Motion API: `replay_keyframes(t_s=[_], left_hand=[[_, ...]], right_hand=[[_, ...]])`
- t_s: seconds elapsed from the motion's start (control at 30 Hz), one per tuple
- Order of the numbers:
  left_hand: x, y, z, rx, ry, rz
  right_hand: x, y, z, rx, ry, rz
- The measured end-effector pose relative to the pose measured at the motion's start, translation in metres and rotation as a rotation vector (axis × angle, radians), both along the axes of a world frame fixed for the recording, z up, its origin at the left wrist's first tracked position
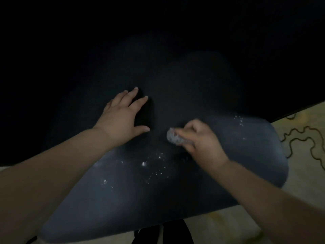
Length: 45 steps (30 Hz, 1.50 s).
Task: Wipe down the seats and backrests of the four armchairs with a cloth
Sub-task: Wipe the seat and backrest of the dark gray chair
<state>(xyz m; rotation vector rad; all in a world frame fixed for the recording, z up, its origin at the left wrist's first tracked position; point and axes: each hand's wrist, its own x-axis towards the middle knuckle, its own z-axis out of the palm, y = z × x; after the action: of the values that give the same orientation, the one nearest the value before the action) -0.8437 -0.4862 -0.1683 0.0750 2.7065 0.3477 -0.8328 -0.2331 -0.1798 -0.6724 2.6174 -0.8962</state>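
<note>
White crumbs speckle the dark seat just nearer me than my hands. My right hand grips a balled grey cloth against the seat; my left hand lies flat beside it, fingers spread. I judge a quick sweep could flick crumbs onto the pale floor, where a dark cord loops right of my hands. Beyond them the backrest fades into darkness.
</note>
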Motion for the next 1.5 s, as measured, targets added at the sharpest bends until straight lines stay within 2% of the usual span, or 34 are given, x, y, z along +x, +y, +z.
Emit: replay_keyframes(t_s=[0.07, 0.17, 0.3, 0.37, 0.53, 0.6, 0.73, 0.83, 0.97, 1.03, 1.1, 1.23, 1.33, 1.4, 1.5], left_hand=[[-0.009, 0.012, 0.002, 0.008, -0.003, -0.028], [-0.019, 0.025, 0.005, 0.017, 0.014, -0.062], [-0.031, 0.035, 0.004, 0.053, 0.028, -0.069], [-0.035, 0.04, 0.002, 0.047, 0.031, -0.088], [-0.041, 0.057, 0.0, 0.032, 0.026, -0.14], [-0.043, 0.065, 0.0, 0.038, 0.026, -0.163], [-0.053, 0.078, -0.004, 0.043, 0.034, -0.202], [-0.06, 0.083, -0.006, 0.058, 0.035, -0.19], [-0.063, 0.088, -0.008, 0.048, 0.043, -0.214], [-0.067, 0.089, -0.009, 0.052, 0.034, -0.213], [-0.071, 0.09, -0.009, 0.06, 0.033, -0.204], [-0.075, 0.091, -0.013, 0.06, 0.043, -0.21], [-0.077, 0.093, -0.016, 0.061, 0.038, -0.223], [-0.076, 0.093, -0.016, 0.063, 0.043, -0.222], [-0.076, 0.094, -0.014, 0.063, 0.041, -0.22]], right_hand=[[0.018, 0.008, 0.003, -0.06, -0.03, 0.004], [-0.008, 0.015, 0.002, -0.126, -0.042, -0.073], [-0.059, 0.025, -0.004, -0.104, 0.072, -0.351], [-0.048, 0.027, -0.006, -0.108, 0.066, -0.316], [0.019, 0.046, 0.006, -0.082, -0.005, -0.01], [0.001, 0.055, 0.01, -0.09, -0.018, -0.052], [-0.051, 0.063, 0.005, -0.079, 0.067, -0.269], [-0.032, 0.063, 0.001, -0.052, 0.035, -0.271], [-0.001, 0.075, 0.007, -0.066, 0.02, -0.056], [-0.022, 0.08, 0.007, -0.142, 0.047, -0.132], [-0.06, 0.089, 0.006, -0.12, 0.141, -0.293], [-0.107, 0.106, -0.004, -0.056, 0.079, -0.345], [-0.072, 0.11, -0.007, 0.002, 0.04, -0.321], [-0.03, 0.109, -0.002, -0.012, 0.062, -0.289], [0.015, 0.105, 0.008, -0.063, -0.037, -0.192]])
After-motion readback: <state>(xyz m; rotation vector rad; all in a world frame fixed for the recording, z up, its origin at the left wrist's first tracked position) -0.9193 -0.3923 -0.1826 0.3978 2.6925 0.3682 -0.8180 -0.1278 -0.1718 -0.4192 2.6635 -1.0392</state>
